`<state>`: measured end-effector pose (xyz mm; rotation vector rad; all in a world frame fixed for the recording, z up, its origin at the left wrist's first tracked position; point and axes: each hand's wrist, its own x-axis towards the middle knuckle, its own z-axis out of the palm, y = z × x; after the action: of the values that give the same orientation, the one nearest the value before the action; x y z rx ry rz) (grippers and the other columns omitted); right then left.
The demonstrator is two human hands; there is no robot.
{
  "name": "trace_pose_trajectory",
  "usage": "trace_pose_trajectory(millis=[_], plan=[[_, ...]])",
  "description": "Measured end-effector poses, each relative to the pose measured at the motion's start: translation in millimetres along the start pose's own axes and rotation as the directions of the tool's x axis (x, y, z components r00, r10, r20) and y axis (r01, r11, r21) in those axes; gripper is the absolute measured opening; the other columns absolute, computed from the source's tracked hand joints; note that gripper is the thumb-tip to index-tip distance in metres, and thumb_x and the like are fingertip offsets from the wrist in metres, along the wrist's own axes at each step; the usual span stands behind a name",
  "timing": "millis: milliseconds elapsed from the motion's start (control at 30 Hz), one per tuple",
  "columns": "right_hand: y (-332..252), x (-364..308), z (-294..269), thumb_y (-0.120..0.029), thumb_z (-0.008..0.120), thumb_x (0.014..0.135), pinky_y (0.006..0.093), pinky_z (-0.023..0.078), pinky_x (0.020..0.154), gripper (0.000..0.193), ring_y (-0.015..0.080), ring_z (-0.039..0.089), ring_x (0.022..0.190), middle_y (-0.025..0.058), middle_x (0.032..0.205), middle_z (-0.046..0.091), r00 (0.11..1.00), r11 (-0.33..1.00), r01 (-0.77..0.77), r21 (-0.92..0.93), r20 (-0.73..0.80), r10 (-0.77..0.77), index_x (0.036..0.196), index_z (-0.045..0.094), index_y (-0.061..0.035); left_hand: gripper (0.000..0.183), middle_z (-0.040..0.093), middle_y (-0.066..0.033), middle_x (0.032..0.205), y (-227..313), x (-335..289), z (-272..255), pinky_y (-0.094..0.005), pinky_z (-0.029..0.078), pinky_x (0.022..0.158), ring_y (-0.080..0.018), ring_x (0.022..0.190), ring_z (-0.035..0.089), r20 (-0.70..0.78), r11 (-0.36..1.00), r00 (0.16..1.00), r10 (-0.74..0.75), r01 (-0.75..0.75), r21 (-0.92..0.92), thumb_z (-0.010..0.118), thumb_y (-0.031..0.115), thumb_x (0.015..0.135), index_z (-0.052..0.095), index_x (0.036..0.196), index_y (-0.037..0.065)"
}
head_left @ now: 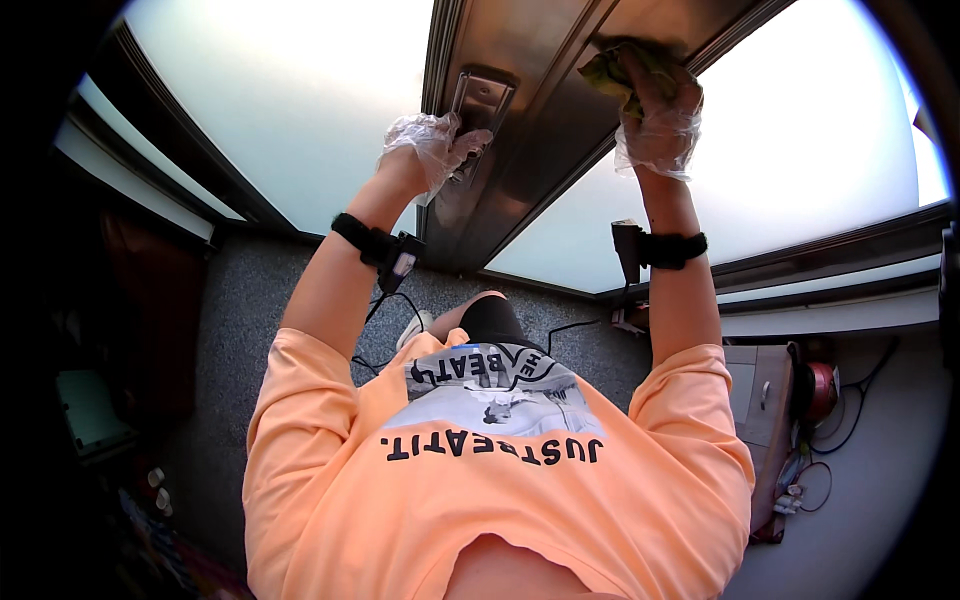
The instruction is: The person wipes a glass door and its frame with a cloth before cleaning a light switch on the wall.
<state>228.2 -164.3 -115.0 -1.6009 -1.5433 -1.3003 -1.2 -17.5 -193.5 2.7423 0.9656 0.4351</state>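
Note:
A dark metal double door [545,100] with frosted panes stands in front of me. My left hand [428,148], in a thin clear plastic glove, is closed at the door handle, below the upper part of its metal lock plate [484,92]. Its fingers cover most of the handle. Higher and to the right, my right hand [662,120], gloved the same way, grips a crumpled yellow-green cloth [615,78]. That cloth lies against the metal frame beside the right pane. Part of it is hidden under my fingers.
Bright frosted panes [300,90] flank the door's metal middle. Grey speckled floor [260,290] lies below. At right stands a light cabinet [755,390] with a red round object [820,390] and cables beside it. A greenish box [95,410] is at far left. Black bands with small devices circle both forearms.

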Motion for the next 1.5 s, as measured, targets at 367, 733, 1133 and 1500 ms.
trace_pose_trajectory(millis=[367, 733, 1133, 1500], plan=[[29.2, 98.3, -49.6, -0.014, 0.065, 0.079, 0.0430, 0.046, 0.092, 0.044, 0.0333, 0.052, 0.108, 0.0149, 0.116, 0.056, 0.931, 0.975, 0.070, -0.211, -0.338, -0.140, 0.123, 0.064, -0.0113, 0.052, 0.071, -0.0106, 0.094, 3.6, 20.5, 45.7, -0.0429, 0.052, 0.081, -0.0323, 0.088, 0.067, 0.057, 0.995, 0.993, -0.100, 0.100, 0.006, 0.038, 0.056, 0.097, 0.073, 0.102, 0.019], [-6.1, -10.4, -10.6, -0.017, 0.077, 0.060, 0.0414, 0.043, 0.082, 0.067, 0.0242, 0.050, 0.103, 0.0025, 0.115, 0.046, 0.980, 0.976, 0.180, -0.122, -0.068, -0.189, 0.123, 0.065, -0.0372, 0.042, 0.067, -0.0100, 0.110, 17.6, 7.7, 19.1, -0.0429, 0.053, 0.085, -0.0322, 0.096, 0.065, 0.268, 0.998, 0.961, -0.063, 0.062, 0.010, 0.047, 0.028, 0.096, 0.045, 0.138, 0.035], [23.3, 98.9, -37.6, -0.012, 0.074, 0.071, 0.0426, 0.048, 0.087, 0.048, 0.0320, 0.055, 0.106, 0.0157, 0.114, 0.054, 0.881, 0.982, 0.052, -0.179, -0.455, -0.130, 0.119, 0.065, -0.0107, 0.054, 0.065, -0.0125, 0.116, 0.5, 3.8, 18.9, -0.0420, 0.053, 0.087, -0.0320, 0.103, 0.064, 0.255, 0.970, 0.961, 0.106, -0.156, 0.186, 0.043, 0.020, 0.097, 0.027, 0.147, 0.034], [-50.4, -115.3, 36.2, -0.032, 0.065, 0.081, 0.0427, 0.042, 0.088, 0.047, 0.0199, 0.053, 0.099, -0.0017, 0.118, 0.049, 0.938, 0.971, 0.232, -0.061, 0.280, -0.206, 0.125, 0.060, -0.0453, 0.047, 0.067, -0.0125, 0.113, 4.5, 2.1, 4.5, -0.0431, 0.053, 0.082, -0.0327, 0.100, 0.065, 0.252, 0.963, 0.963, 0.097, -0.155, 0.220, 0.039, 0.022, 0.099, 0.036, 0.145, 0.032]])
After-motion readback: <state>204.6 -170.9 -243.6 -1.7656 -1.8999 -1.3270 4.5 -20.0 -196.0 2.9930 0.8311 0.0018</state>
